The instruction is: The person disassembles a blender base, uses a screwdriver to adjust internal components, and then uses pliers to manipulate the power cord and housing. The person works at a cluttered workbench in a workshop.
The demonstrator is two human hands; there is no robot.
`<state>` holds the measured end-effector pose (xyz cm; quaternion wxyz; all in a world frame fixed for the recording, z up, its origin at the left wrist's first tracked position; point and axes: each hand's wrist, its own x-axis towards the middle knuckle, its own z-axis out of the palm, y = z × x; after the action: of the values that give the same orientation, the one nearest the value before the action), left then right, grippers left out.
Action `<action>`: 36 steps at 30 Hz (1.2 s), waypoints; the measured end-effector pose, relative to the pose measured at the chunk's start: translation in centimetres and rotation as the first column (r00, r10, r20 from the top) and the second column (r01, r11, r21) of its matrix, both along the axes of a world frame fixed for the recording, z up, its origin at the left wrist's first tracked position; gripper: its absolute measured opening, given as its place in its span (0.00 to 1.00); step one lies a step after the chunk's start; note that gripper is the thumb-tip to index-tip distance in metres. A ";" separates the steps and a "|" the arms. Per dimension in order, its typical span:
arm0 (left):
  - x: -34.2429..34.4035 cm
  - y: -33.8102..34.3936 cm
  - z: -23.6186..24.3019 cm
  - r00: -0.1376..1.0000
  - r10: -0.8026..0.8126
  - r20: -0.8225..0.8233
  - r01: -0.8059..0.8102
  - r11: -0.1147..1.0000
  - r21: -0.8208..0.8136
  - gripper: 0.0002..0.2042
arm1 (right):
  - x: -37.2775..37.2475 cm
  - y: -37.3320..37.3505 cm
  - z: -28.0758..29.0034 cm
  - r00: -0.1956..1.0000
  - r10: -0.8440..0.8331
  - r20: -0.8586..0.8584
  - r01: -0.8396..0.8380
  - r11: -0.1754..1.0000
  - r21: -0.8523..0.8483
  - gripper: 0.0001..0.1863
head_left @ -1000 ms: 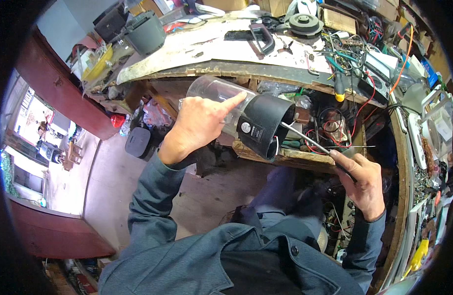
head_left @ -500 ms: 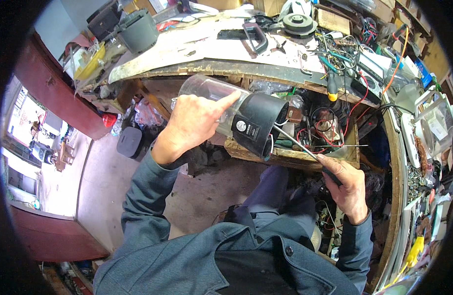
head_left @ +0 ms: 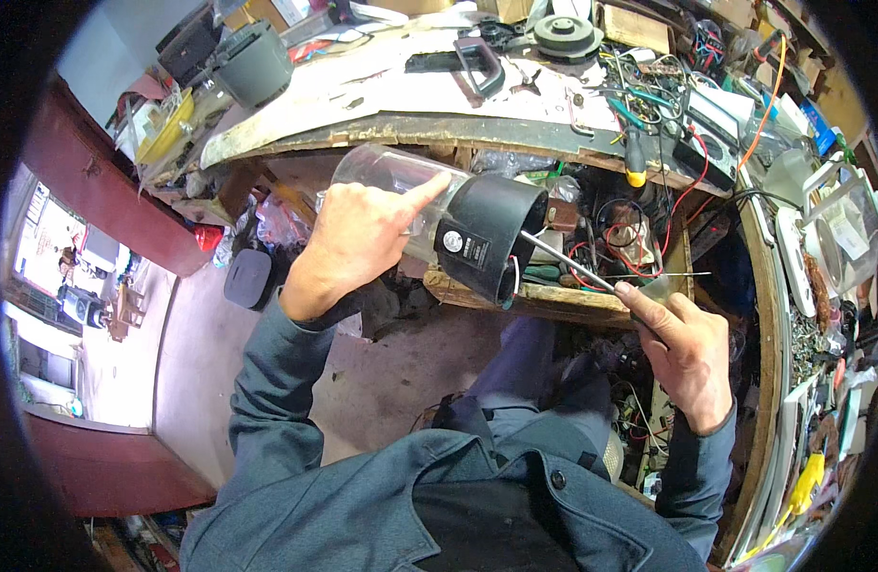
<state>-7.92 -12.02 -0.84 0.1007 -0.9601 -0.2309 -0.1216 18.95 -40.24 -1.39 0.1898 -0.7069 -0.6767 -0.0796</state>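
Left hand [head_left: 358, 234] shifted on clear blender jar [head_left: 387, 181], steel screwdriver [head_left: 568, 262] inserted

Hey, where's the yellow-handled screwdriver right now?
In the head view, the yellow-handled screwdriver lies on the workbench, upper right of centre, among loose wires, beyond the black blender base.

Clear blender jar [head_left: 387, 181] with black base [head_left: 487, 234], held tilted sideways; metal screwdriver shaft [head_left: 568, 263] entering base.

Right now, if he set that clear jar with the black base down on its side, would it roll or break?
The blender jar would probably roll: its clear body is round. Its black base flares wider, so it would likely curve. The clear wall looks rigid and may crack if dropped. The left hand grips it.
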 end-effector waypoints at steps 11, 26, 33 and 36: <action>0.2 0.4 -0.3 1.000 -0.028 0.007 0.028 0.999 -0.020 0.39 | 0.6 1.0 -7.5 0.966 0.101 -0.238 -0.051 0.976 0.210 0.36; 0.4 0.3 -0.5 0.999 -0.039 0.032 0.039 0.999 0.001 0.39 | 0.5 0.7 -7.2 0.996 0.027 -0.088 -0.011 0.982 0.186 0.37; 0.4 0.0 -0.2 0.999 -0.032 0.003 0.032 0.999 0.017 0.39 | 0.5 0.8 -9.0 0.957 0.095 -0.275 -0.037 0.977 0.209 0.36; 0.4 0.2 -0.4 0.999 -0.036 0.008 0.036 0.999 0.011 0.38 | 0.4 1.1 -10.2 0.944 0.110 -0.310 -0.035 0.971 0.236 0.36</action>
<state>-7.55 -11.81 -1.24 0.1026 -0.9631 -0.2132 -0.1285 19.33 -39.19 -11.59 0.3797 -0.6586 -0.6488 -0.0333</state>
